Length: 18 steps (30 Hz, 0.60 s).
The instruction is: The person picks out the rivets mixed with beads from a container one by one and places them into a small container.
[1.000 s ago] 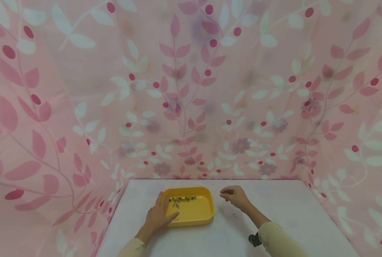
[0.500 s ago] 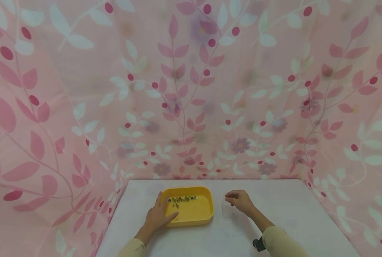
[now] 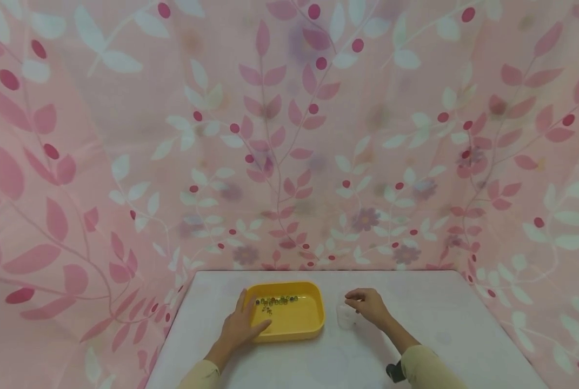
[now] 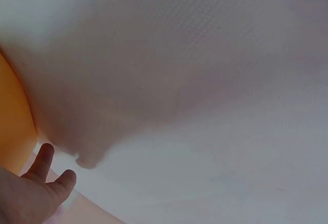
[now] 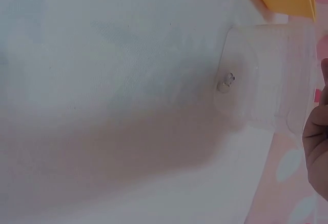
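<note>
I have the left hand (image 3: 238, 327) at the left end of a yellow tray (image 3: 296, 323), released rather than grasping: its fingers spread along the left side and its thumb reaches across the near left corner. The left wrist camera gives me two extended fingers beside the tray's wall.

The tray rests on the white table (image 3: 464, 346), left of the table's middle. Inside, small glassy beads (image 3: 275, 301) lie in an uneven row toward the far side, and a few tiny dark-marked pieces (image 3: 267, 311) sit nearer, on the left.

To the right of the tray, just beside it, stands a clear container (image 3: 345, 320). I see the right hand (image 3: 372, 308) at its far right, fingers bent and tips drawn together near its top; I cannot tell whether they pinch anything. The right wrist view shows me a small shiny piece (image 5: 226, 82) at the container's base.

Beyond the table, I see pink leaf-patterned cloth (image 3: 279, 135).
</note>
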### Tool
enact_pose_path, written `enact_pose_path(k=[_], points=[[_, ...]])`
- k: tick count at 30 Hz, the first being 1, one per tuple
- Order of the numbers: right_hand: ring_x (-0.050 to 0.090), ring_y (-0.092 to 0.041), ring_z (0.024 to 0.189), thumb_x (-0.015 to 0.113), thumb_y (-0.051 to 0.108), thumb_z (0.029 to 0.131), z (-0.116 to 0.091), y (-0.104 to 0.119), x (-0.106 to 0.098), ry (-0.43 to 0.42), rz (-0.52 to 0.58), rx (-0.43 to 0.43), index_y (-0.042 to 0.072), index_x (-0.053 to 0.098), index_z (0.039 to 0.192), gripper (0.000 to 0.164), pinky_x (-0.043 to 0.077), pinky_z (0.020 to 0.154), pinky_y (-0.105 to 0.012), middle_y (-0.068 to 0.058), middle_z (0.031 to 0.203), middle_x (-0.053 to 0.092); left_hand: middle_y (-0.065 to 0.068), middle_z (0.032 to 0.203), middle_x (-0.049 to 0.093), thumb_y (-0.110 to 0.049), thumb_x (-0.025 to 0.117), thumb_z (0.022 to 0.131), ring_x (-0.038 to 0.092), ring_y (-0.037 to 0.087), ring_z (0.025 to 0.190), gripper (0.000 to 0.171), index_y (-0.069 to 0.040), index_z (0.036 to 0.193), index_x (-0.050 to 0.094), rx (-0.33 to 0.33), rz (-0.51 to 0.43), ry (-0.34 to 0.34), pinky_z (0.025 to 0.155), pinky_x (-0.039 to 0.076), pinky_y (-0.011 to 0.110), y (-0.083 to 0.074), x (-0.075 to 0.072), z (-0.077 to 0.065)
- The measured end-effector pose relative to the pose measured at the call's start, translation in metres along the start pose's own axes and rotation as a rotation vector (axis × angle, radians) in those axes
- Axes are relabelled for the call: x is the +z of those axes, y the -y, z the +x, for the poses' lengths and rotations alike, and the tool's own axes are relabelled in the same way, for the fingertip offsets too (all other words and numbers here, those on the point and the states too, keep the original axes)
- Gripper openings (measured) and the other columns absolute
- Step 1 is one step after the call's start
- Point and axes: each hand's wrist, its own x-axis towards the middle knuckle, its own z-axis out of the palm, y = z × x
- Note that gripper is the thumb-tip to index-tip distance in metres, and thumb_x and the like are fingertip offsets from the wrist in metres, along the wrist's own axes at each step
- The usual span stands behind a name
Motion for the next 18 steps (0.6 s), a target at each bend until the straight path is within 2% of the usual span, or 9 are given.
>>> enact_pose_path(k=[4,12,18], points=[[0.067,-0.029,0.076,0.074,0.014,0.088,0.0,-0.006,-0.005,-0.01,-0.004,0.007,0.001,0.075,0.101,0.018,0.053,0.057,-0.025,-0.008,0.095,0.075,0.02,0.164,0.014,-0.07,0.061,0.082,0.064,0.045,0.102,0.094,-0.01,0.151,0.04,-0.001,-0.008,-0.006,0.093,0.048,0.061,0.0,-0.002,-0.001],[0.065,-0.031,0.071,0.074,0.015,0.089,-0.002,-0.019,-0.012,0.005,0.056,-0.006,-0.003,0.074,0.104,0.023,0.054,0.058,-0.029,-0.01,0.092,0.075,0.02,0.164,0.013,-0.07,0.061,0.083,0.063,0.045,0.106,0.095,-0.009,0.152,0.039,-0.006,-0.015,-0.012,0.092,0.049,0.06,-0.001,-0.004,-0.001],[0.066,-0.034,0.07,0.074,0.013,0.088,-0.005,-0.023,-0.012,-0.001,0.071,-0.015,-0.005,0.072,0.102,0.023,0.053,0.057,-0.026,-0.011,0.089,0.075,0.021,0.164,0.013,-0.069,0.062,0.083,0.062,0.045,0.107,0.095,-0.008,0.151,0.039,-0.005,-0.018,-0.004,0.088,0.05,0.06,-0.003,-0.004,-0.001]])
